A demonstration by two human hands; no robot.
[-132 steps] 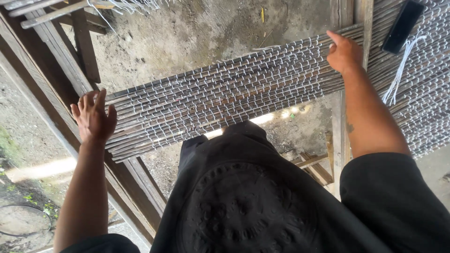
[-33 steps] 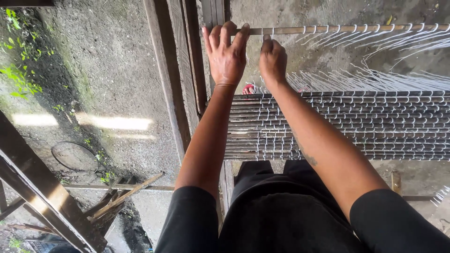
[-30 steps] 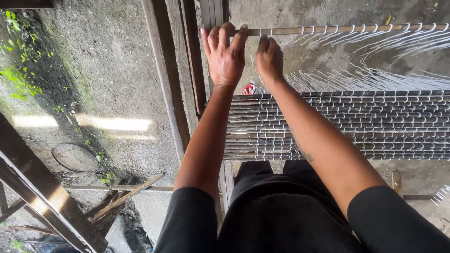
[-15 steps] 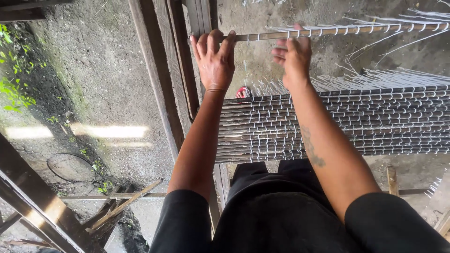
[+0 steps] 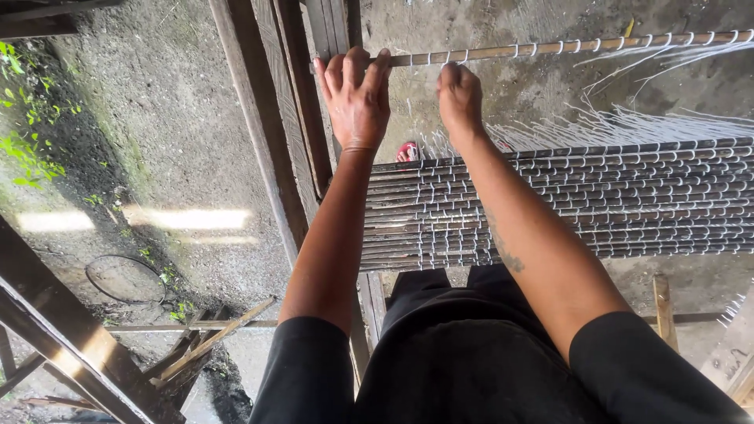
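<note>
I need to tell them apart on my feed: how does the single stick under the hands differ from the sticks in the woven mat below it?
The single stick lies alone, apart from the woven mat, whose sticks sit packed side by side. The left hand and right hand rest on the single stick; neither touches the mat. The stick looks light brown, the mat's sticks darker. Both run crosswise and carry white string.

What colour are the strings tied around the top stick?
White, seen best in the head view: the strings loop at intervals along the brown stick.
</note>
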